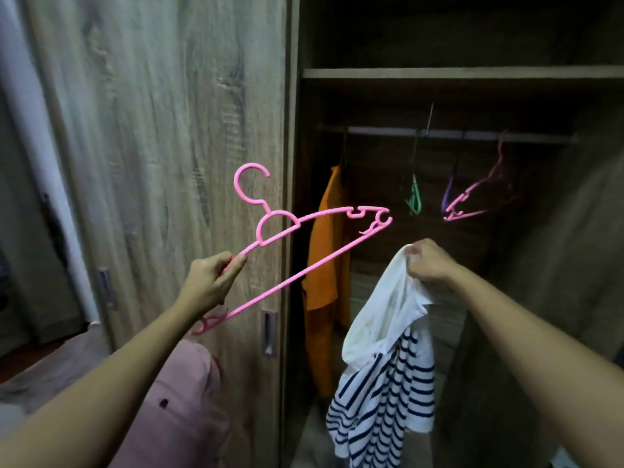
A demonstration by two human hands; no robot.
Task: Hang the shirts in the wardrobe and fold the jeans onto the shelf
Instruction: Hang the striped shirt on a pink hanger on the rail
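Left hand (211, 282) curled round pink hanger (359, 211), near one end, before closed door (152, 130). Right hand (427, 263) fisted on striped shirt (385, 386), dangling before open wardrobe (439, 73). Orange shirt (324, 258) on rail (472, 134).

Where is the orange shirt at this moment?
In the head view, the orange shirt hangs from the rail at the wardrobe's left side, beside the door edge.
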